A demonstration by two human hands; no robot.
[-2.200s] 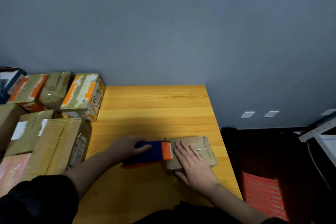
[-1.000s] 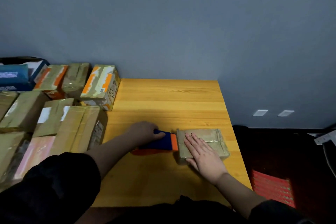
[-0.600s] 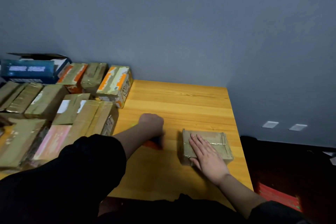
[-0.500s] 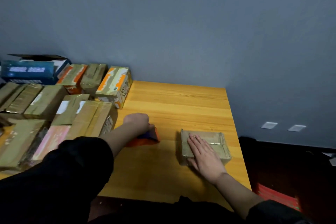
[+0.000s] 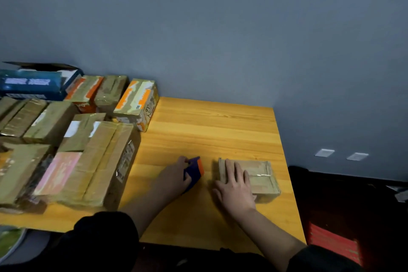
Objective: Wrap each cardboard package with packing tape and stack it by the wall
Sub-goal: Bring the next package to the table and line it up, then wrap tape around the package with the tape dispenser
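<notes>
A small flat cardboard package [image 5: 260, 175] wrapped in clear tape lies on the wooden table [image 5: 212, 130] near its right edge. My right hand [image 5: 235, 185] rests flat on the package's left part with straight fingers. My left hand [image 5: 174, 178] grips a blue and orange tape dispenser [image 5: 194, 170], which sits on the table a short gap to the left of the package.
Several taped cardboard boxes [image 5: 92, 161] crowd the table's left half. An orange and white box [image 5: 138, 104] and a blue carton [image 5: 31, 84] stand against the grey wall [image 5: 220, 28]. The floor to the right holds a red mat [image 5: 333, 243].
My left hand has pulled the tape dispenser away from the package's left edge, leaving a gap. The right hand has stayed flat on the package. The view has turned left.
</notes>
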